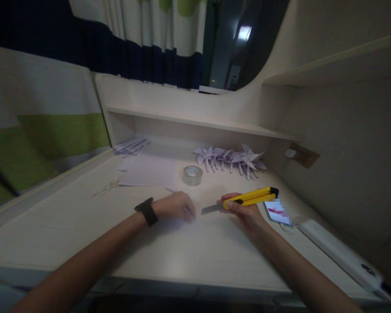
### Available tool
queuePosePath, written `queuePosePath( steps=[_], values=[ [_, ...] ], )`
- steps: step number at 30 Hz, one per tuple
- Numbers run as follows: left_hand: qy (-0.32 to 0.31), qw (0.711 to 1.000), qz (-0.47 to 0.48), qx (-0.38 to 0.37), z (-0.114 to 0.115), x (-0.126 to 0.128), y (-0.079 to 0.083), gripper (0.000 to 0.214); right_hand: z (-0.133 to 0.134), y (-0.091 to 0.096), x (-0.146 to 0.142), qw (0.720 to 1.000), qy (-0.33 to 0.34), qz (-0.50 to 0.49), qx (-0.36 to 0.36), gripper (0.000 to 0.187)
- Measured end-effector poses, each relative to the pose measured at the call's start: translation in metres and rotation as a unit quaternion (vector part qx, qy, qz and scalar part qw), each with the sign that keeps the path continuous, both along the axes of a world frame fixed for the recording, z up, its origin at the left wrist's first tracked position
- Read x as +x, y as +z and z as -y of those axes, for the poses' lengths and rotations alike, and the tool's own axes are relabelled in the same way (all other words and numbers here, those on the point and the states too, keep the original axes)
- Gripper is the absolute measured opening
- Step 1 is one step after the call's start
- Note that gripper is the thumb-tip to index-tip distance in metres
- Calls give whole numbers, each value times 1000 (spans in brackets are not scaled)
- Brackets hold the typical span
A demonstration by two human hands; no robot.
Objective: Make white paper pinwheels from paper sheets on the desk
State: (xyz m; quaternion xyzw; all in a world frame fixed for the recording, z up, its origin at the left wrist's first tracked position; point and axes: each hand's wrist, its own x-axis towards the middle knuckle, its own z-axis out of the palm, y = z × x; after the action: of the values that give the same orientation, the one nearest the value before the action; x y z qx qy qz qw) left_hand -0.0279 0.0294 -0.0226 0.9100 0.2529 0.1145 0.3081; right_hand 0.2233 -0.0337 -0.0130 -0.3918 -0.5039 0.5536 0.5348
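My right hand (pixel 244 215) grips a yellow utility knife (pixel 256 197) with black parts. Its grey blade is extended and points left, toward my left hand (pixel 179 206). That hand, with a dark band on its wrist, is low over the desk just left of the blade tip, its fingers curled and somewhat blurred. Something small and pale shows at those fingertips, too smeared to name. A thin white stick (pixel 172 190) lies partly behind the left hand. Beyond the hands stands a roll of clear tape (pixel 192 175).
Several white paper pinwheels (pixel 230 158) are at the back right. Paper sheets (pixel 150 169) lie at the back left, near folded paper strips (pixel 130 146) and pale string-like bits (pixel 107 186). At right are a lit phone (pixel 278 212) and a long white object (pixel 339 252). A low shelf (pixel 195 123) overhangs the back.
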Motion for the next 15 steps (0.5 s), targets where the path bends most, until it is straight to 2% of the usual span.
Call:
queuePosePath(
  steps=[6,10,15],
  values=[
    [6,1000,22,7,2,-2,-7,17,19,-6,-13,990,-76,100,67,22],
    [-3,998,31,52,5,-5,-10,15,21,-9,-15,983,-65,147,84,22],
    [-5,997,36,67,6,-5,-11,17,20,-10,-14,985,-44,148,78,20]
  ],
)
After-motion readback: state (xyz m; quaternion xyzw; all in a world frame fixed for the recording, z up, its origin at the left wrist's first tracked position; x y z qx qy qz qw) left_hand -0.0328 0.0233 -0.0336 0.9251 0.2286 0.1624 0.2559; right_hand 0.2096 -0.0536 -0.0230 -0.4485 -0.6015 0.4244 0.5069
